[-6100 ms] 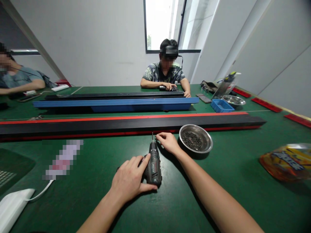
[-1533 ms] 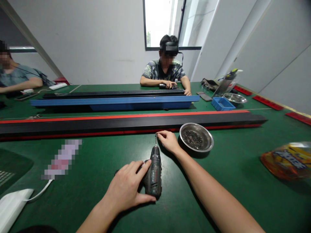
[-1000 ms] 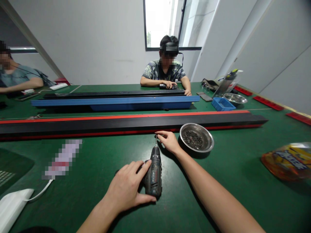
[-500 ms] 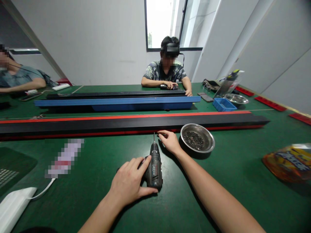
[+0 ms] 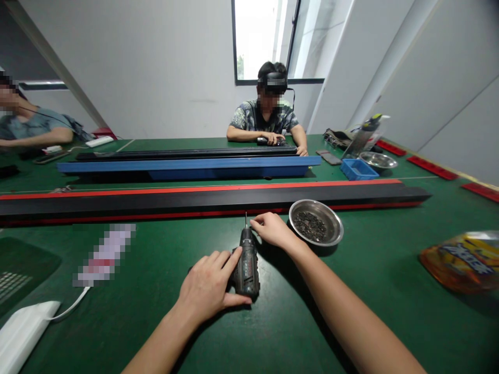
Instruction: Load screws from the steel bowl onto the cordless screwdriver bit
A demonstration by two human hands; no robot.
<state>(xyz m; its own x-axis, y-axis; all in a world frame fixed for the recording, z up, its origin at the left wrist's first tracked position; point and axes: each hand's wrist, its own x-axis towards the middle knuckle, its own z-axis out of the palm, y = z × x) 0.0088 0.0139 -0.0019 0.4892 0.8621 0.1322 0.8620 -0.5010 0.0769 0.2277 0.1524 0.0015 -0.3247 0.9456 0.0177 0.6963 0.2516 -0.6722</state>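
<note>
My left hand (image 5: 210,278) is wrapped round the grip of a black power drill (image 5: 246,270), which lies on the green table with its bit pointing at the long black bar with red edges (image 5: 187,201). Just right of the bit is my right hand (image 5: 271,228), its thumb and fingertips pinched together; what they hold, if anything, is too small to make out. A round metal bowl (image 5: 333,228) with many small dark screws stands to the right of that hand, close against the bar.
Across the table (image 5: 351,322), a person (image 5: 261,122) works behind a blue tray (image 5: 187,165). Another person (image 5: 39,127) sits at far left. An orange-yellow pouch (image 5: 463,262) lies right, a white power strip (image 5: 29,332) lower left, a small blue box (image 5: 358,169) back right.
My right hand's fingertips have drawn slightly back from the bar, toward the drill's front end. My left hand stays on the drill.
</note>
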